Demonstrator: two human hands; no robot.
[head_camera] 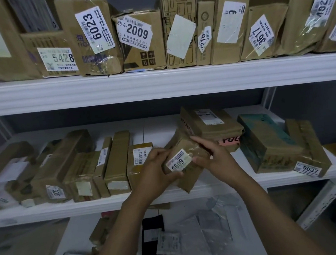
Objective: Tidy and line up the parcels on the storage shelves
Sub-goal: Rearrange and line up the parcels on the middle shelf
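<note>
A: Item in hand?
B: One brown taped parcel (pixel 181 144), held in both hands over the front half of the middle shelf (pixel 209 186). Its lowest corner sits at the shelf's front lip.

A: Which way does it lie?
B: Tilted. The long axis runs near to far, with the far end higher. That end seems to touch a flat parcel with a pink sticker (pixel 211 123) behind it. The white label (pixel 179 162) reading 6009 faces the camera, digits rising to the right.

A: Left hand?
B: The left hand (pixel 156 169) is wrapped round the parcel's left side, fingers curled, thumb under the label. Clamped on.

A: Right hand?
B: The right hand (pixel 214 155) grips the right side. The forefinger lies straight along the upper edge and the thumb is at the label's right end.

A: Neighbours on that shelf?
B: Left: a row of brown parcels (pixel 113 162) standing on edge, long axes front to back, one tagged 3007 (pixel 55 192). Right: a green-printed box (pixel 265 137) touching a brown box tagged 9037 (pixel 307 170), both angled off square.

A: Above, below?
B: Top shelf (pixel 159 83): cartons (pixel 144 54) upright side by side, labels outward (5428, 6023, 2009), several leaning. Bottom shelf (pixel 80 226): grey mailing bags (pixel 194 232) and a black packet (pixel 151 226), lying flat.
</note>
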